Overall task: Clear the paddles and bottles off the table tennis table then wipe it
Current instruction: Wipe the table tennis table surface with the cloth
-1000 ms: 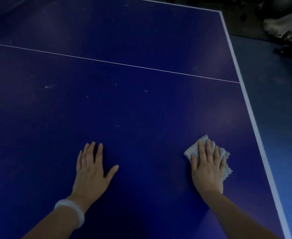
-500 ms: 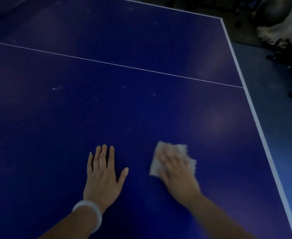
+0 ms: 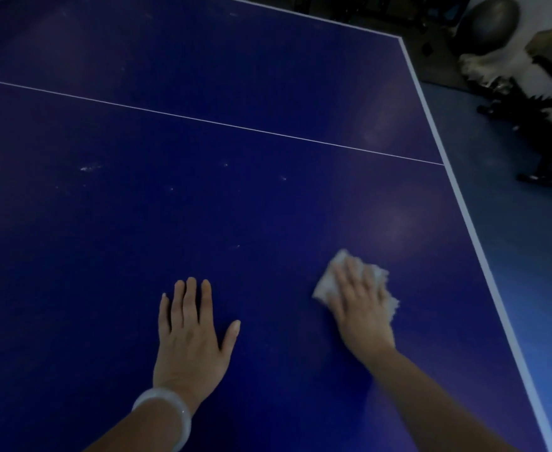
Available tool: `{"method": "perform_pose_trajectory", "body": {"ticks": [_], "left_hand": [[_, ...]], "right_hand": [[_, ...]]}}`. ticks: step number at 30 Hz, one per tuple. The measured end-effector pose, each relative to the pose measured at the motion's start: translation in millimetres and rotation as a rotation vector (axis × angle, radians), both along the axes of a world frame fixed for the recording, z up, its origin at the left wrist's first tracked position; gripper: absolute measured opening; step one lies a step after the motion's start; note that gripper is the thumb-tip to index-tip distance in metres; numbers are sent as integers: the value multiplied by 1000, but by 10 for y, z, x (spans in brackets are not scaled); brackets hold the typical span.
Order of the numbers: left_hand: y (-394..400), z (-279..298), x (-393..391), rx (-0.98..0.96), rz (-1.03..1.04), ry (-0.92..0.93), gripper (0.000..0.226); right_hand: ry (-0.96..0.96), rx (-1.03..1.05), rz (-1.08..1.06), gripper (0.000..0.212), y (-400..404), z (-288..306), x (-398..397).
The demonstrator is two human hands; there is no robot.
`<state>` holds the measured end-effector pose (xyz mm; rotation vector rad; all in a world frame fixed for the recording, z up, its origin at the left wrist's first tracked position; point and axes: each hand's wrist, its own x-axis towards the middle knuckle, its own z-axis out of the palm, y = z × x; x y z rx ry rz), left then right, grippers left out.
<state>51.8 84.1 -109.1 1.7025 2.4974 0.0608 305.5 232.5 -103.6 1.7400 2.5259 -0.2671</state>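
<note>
The white cloth (image 3: 356, 282), low and right of centre on the blue counter (image 3: 235, 207), looks soft, light and crumply (no stiffness), so I press it flat under my right hand (image 3: 362, 305) with straight fingers, my left hand (image 3: 188, 334) resting open, palm-down.

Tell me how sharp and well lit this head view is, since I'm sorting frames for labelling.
Head view: dim overall, the dark blue table tennis table deepening into shadow at far left; pale sheen patches near its right edge; the right hand and crumpled white cloth are motion-blurred, while the left hand with its white bangle looks sharper; the white lines bow slightly from the wide lens.
</note>
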Motion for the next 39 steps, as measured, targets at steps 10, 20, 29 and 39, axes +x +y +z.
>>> {"method": "perform_pose_trajectory", "body": {"ticks": [10,20,29,39], "left_hand": [[19,2,27,-6,8,17,83],[16,15,32,-10,20,28,81],[13,5,22,-1,26,-2,70],[-8,30,12,11,52,-51,65]], "right_hand": [[2,-214,-667,64,1368,310,641],[10,-72,322,69,314,-27,-88],[15,-25,-97,68,-1163,-8,-120],[24,-13,-236,71,-622,-18,-581]]}}
